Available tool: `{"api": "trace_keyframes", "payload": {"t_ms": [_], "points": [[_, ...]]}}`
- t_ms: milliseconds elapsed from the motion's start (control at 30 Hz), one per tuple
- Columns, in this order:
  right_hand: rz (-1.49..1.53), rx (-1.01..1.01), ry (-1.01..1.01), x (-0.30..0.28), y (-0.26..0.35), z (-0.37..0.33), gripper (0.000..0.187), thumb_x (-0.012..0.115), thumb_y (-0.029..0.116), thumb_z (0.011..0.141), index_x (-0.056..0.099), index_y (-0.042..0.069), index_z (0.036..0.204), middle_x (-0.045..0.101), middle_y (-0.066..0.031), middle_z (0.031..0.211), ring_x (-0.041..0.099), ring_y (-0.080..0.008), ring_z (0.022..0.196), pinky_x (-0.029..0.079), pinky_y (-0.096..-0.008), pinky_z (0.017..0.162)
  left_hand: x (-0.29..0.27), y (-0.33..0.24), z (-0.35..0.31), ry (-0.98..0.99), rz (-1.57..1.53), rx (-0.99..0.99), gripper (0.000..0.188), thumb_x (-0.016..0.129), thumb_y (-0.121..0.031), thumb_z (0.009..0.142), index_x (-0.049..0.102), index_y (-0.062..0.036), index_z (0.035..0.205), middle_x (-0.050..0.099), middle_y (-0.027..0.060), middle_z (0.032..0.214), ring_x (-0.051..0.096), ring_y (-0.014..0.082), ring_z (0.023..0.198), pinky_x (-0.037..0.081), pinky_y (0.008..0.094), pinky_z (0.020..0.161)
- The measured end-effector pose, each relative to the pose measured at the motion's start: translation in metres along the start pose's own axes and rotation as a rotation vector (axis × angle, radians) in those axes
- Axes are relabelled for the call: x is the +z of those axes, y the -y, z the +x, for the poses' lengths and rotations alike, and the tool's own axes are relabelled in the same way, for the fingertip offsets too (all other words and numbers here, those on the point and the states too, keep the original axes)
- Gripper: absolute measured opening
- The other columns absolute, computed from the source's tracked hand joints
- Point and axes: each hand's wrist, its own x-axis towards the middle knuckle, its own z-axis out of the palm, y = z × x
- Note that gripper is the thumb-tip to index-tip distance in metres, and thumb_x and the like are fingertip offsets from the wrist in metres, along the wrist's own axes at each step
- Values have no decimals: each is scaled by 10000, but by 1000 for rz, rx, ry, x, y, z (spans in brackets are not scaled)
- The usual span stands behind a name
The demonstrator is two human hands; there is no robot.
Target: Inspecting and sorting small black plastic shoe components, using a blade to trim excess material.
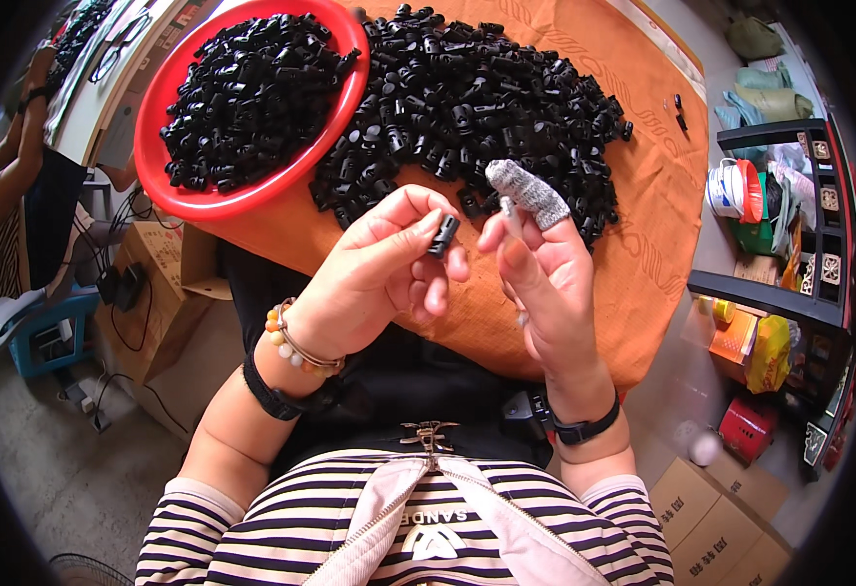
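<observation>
Between thumb and index finger, my left hand (389,249) pinches a small black cylindrical plastic part (443,234) with a slot in its side. Just to its right is my right hand (547,283), wearing a grey knitted finger cover (529,192) on one finger. Its thumb and fingers are closed together around something small and pale that is too blurred to name. The two hands are apart, above the near edge of the orange cloth. Beyond them spreads a large heap of similar black plastic parts (486,107).
At the far left of the cloth (657,234), a red basin (357,93) is piled with black parts. A few loose pieces (680,112) lie far right. Shelves (770,293) with bags stand right, above cardboard boxes (716,518). Another person (27,205) sits at the left.
</observation>
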Motion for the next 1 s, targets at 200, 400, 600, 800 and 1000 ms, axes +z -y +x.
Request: {"api": "trace_keyframes", "payload": {"t_ms": [200,400,600,800,1000], "points": [[-102,-4,121,-6,-3,-5,434,584,67,863,406,-36,1245,545,-101,1128,506,-98,1018,400,-236,874,-2,-3,-1,-13,-98,-2,136,449,-221,944,463,-114,1027,510,7,717,416,48,518,332,170,453],[-183,-34,114,4,-4,-8,375,581,20,844,458,-35,1194,615,-112,1026,566,-92,908,453,-214,786,-5,2,-1,-7,-55,26,173,440,-152,929,413,-109,1094,517,7,707,415,44,526,310,174,447],[-283,-71,103,4,-6,-8,353,608,41,830,502,-19,1162,633,-95,980,549,-70,892,457,-218,769,-1,2,-3,-11,15,75,118,433,-203,952,461,-129,1038,491,-23,685,357,22,491,259,158,432],[-231,-23,138,2,-1,-9,347,596,27,836,507,-20,1168,619,-85,1020,543,-74,913,448,-217,793,-1,2,-3,-21,77,99,113,437,-200,951,460,-129,1035,479,-33,671,322,13,489,237,158,435],[-189,-22,143,3,-2,-9,333,584,5,840,514,-19,1164,612,-64,1030,537,-73,926,443,-212,805,-4,3,-4,-3,34,74,109,438,-195,950,460,-130,1036,475,-32,674,313,10,498,221,159,442]]}}
